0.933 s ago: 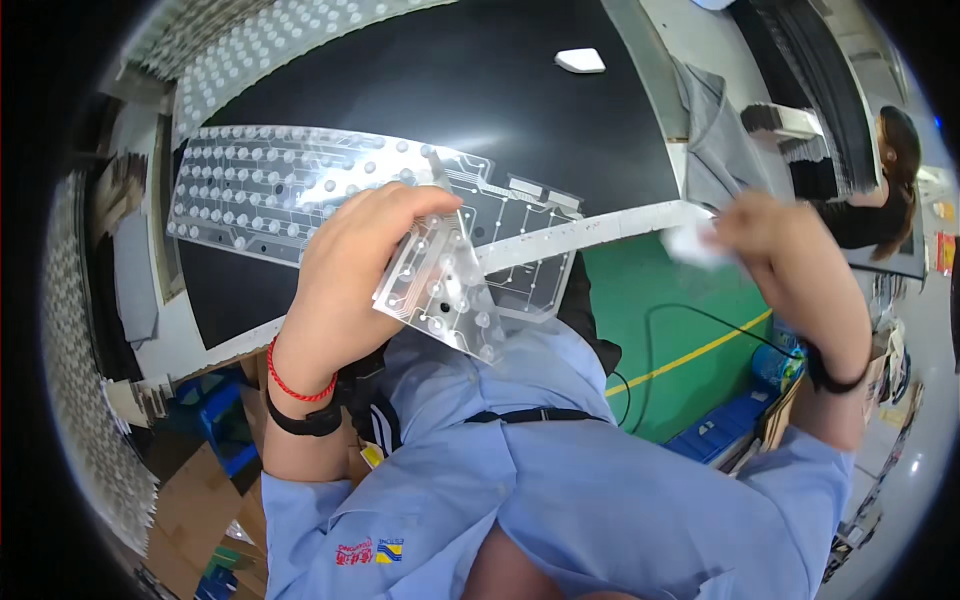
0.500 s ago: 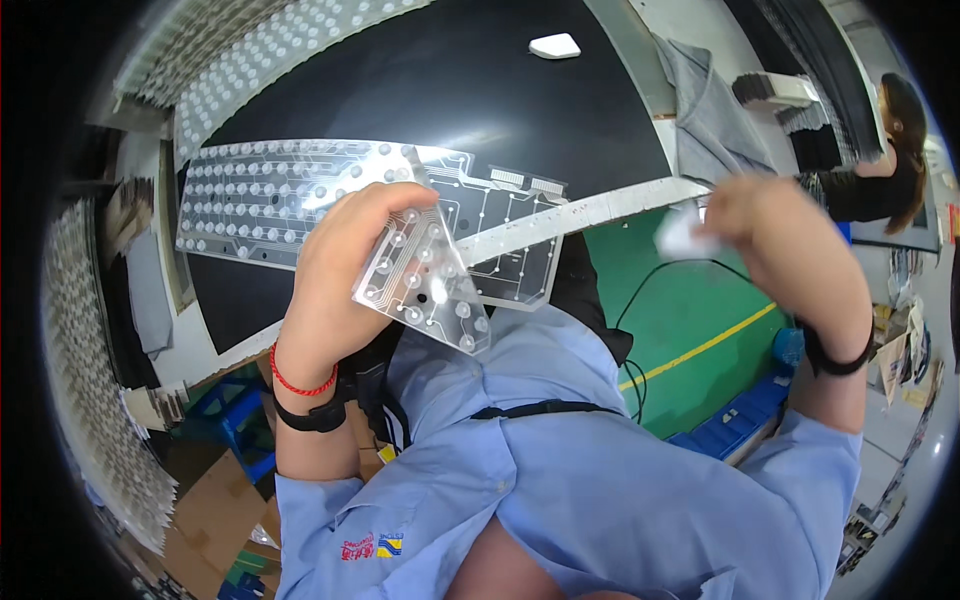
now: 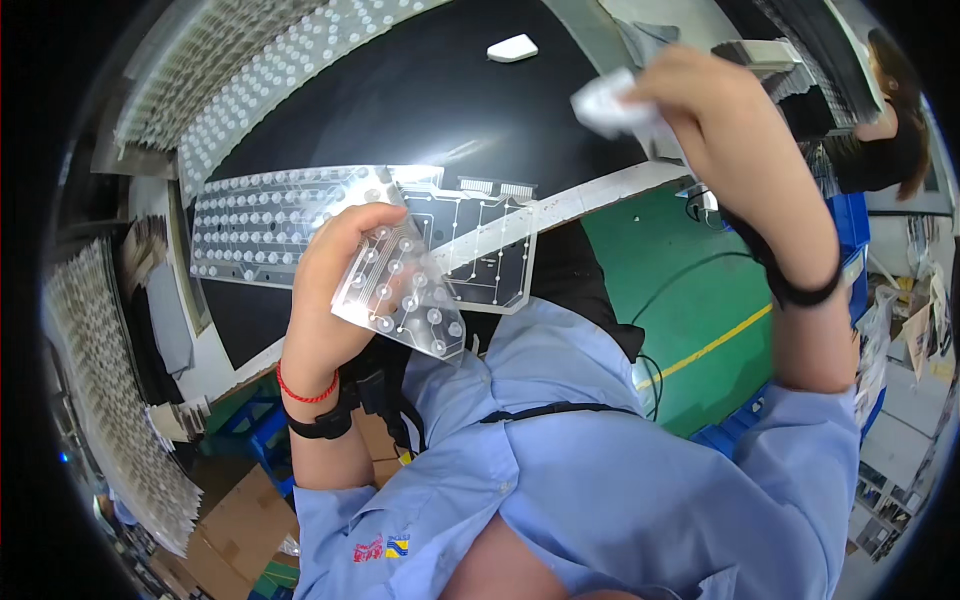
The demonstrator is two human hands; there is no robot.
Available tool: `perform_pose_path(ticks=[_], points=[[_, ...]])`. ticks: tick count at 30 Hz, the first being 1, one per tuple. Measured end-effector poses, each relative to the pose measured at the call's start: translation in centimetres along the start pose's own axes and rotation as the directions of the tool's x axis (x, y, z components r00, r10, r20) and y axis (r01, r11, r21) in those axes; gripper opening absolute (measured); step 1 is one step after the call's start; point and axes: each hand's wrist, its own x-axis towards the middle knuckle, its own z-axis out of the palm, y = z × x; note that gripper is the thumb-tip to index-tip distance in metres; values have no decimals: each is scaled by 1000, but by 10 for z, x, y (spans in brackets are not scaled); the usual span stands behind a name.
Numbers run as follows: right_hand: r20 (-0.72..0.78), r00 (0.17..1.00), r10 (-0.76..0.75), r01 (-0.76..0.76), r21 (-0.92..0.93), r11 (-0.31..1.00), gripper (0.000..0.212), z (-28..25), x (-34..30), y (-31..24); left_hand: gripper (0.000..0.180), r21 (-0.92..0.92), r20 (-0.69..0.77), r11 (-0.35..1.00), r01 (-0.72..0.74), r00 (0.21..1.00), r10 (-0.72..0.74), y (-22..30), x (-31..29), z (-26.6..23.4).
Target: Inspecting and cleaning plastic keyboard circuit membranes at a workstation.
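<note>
A clear keyboard membrane sheet [image 3: 250,225] with rows of whitish domes lies across the near edge of the black work surface. My left hand [image 3: 325,280] is closed on its top layer and bends the right end back as a flap [image 3: 405,295]. Beneath the flap a lower layer [image 3: 490,245] with white circuit lines shows, reaching out past the table edge. My right hand [image 3: 715,110] is raised over the right side of the table, its fingers pinched on a crumpled white wipe [image 3: 612,105]. The left fingers under the flap are partly hidden.
A small white block [image 3: 512,48] lies on the black table top [image 3: 400,100]. Stacks of domed sheets [image 3: 290,60] stand at the far left, more at the left [image 3: 110,380]. A grey cloth [image 3: 650,42] is behind my right hand. A person [image 3: 885,130] is at the far right.
My right hand has swung up and leftward with the white wipe, from over the green floor to above the table. My left hand still holds the bent-back flap.
</note>
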Motion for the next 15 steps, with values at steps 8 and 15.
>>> perform_pose_path(ticks=[8,15], points=[[122,839,531,-511,515,688,25,45,-38,-82,89,-52,-8,999,16,1000,-17,-5,-8,-3],[437,723,535,-498,867,-35,28,84,-46,-137,73,-185,-65,981,-60,997,49,1,-10,-9]])
